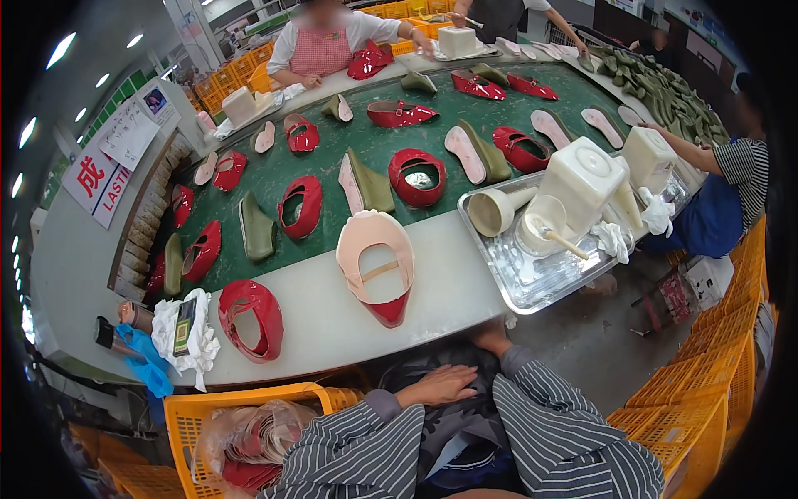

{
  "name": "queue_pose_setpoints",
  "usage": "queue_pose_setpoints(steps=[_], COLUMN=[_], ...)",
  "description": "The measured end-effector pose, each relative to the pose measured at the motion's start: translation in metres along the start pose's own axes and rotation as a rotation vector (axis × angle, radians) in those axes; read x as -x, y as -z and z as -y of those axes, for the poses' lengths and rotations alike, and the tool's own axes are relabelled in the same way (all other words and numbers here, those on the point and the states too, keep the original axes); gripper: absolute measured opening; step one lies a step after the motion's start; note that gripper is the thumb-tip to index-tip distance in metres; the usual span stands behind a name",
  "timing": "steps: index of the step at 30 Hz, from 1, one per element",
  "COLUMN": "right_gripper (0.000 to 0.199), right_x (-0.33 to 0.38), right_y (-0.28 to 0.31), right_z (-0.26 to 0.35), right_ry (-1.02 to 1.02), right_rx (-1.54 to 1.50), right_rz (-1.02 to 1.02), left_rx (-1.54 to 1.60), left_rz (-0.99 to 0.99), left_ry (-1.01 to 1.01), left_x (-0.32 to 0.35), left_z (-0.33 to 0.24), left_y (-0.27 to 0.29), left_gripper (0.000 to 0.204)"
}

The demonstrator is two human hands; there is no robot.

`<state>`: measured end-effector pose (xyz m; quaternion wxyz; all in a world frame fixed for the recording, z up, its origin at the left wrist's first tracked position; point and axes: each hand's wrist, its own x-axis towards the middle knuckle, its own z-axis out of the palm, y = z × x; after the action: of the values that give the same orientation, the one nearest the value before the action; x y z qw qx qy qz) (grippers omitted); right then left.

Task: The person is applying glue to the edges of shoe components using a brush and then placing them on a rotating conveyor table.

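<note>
Ceiling strip lights [62, 48] glow above a grey concrete floor [582, 333].

Red glossy shoe upper [376, 266], pale lining up, flat on the white table edge [324, 320]

The red shoe upper [250, 318] nearest the left hand [438, 385] is showing a glossy, patent-like shine, and the second upper [376, 264] is turning up a matt pale pink lining with a glossy red toe. The bench [324, 320] is looking smooth, white and matt; the conveyor belt [324, 158] is looking dull green. The metal tray [532, 283] is gleaming, smeared white. The crumpled rags [199, 341] are looking like soft white cloth. The orange crate [249, 399] is looking like hard plastic. Both sleeves [366, 449] are showing striped woven cloth.
</note>
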<state>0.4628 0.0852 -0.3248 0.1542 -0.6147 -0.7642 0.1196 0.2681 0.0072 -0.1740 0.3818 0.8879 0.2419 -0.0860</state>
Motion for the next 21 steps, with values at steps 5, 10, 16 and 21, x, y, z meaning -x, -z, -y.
queue_pose_setpoints(steps=[5, 10, 16, 21], right_gripper=[0.049, 0.050, 0.047, 0.046], right_x=[-0.001, 0.000, 0.001, 0.000], right_y=[-0.003, -0.005, -0.008, -0.014], right_z=[-0.002, -0.003, -0.005, -0.010], right_ry=[-0.007, 0.014, 0.026, 0.055], right_rx=[0.031, 0.027, 0.029, 0.038], right_rz=[0.017, -0.011, -0.054, -0.084], left_rx=[0.071, 0.117, 0.126, 0.120], left_rz=[-0.077, -0.160, -0.108, -0.167], left_ry=[-0.061, -0.048, 0.001, -0.029], left_x=[0.001, 0.006, 0.008, 0.007], left_z=[0.002, -0.005, -0.011, -0.008], left_y=[-0.003, 0.001, 0.010, 0.004], left_gripper=[0.050, 0.038, 0.032, 0.030])
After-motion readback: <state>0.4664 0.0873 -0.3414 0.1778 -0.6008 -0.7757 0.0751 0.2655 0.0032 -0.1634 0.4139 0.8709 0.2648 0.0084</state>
